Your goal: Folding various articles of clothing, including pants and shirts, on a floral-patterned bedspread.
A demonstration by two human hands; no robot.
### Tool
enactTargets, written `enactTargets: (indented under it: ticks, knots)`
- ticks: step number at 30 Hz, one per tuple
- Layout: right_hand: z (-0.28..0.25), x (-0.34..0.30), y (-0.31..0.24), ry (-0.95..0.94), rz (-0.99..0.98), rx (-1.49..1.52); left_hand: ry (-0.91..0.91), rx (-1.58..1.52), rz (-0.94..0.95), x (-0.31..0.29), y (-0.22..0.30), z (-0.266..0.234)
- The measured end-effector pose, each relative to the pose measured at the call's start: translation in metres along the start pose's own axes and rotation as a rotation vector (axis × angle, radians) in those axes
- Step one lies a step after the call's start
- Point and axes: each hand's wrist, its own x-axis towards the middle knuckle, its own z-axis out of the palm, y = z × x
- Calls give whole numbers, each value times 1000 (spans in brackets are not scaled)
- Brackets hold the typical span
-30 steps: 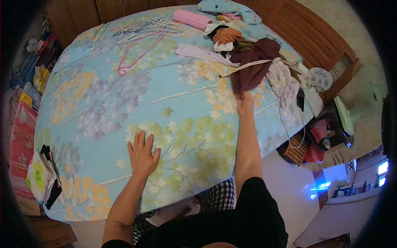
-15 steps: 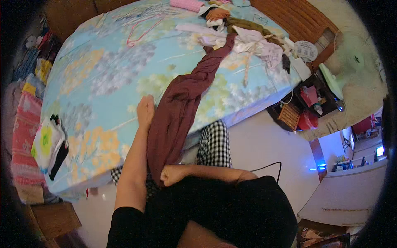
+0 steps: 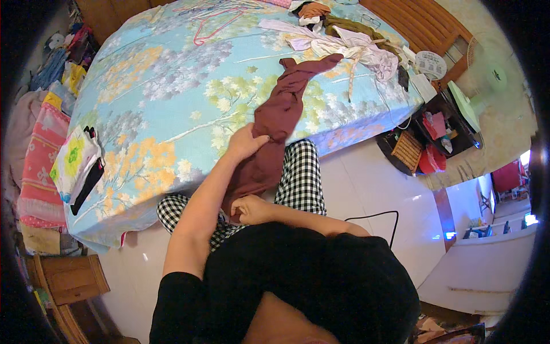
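A long maroon garment stretches from my lap up over the bed's near edge. Its far part lies bunched and twisted on the floral bedsheet. About midway along, my left hand is closed on its left edge, thumb on top and the other fingers partly hidden. Close to my body, my right hand grips the near end with curled fingers. What kind of garment it is, I cannot tell from its folds.
Light clothes lie heaped at the far right of the bed, and hangers at the back. Folded clothes rest on the left edge. A green fan and a dark stand are on the right.
My left hand has moved right and slightly up, onto the garment, its thumb now showing on top. The near part has shortened and bunched between my hands. The view has shifted slightly.
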Motion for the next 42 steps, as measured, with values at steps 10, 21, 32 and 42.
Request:
enactTargets:
  ticks: [10, 21, 32, 42]
  knots:
    - [-74, 21, -27, 554, -311, -309, 791, -1146, 588, -48, 64, -167]
    - [-133, 26, -16, 638, 67, 101, 1362, -607, -582, -183, -134, -117]
    - [-102, -12, -45, 457, -110, 252, 1027, 486, 96, -137, -49, -107]
    - [-145, -82, -63, 26, 185, -106, 706, 436, -587, -106, -139, -162]
